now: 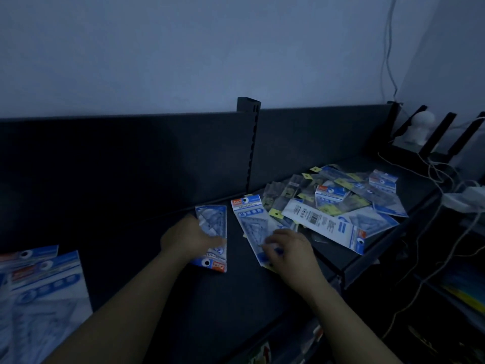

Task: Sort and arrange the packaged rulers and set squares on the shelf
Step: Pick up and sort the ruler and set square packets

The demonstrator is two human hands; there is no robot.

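On the shelf (210,298), near left, a small stack of set-square packs (39,285) looks sorted. My left hand (189,240) lies on the left pack (212,227), grip unclear. My right hand (288,250) curls onto the right pack (252,224). Far right, the jumbled pile (341,203) remains; I judge most work is left.
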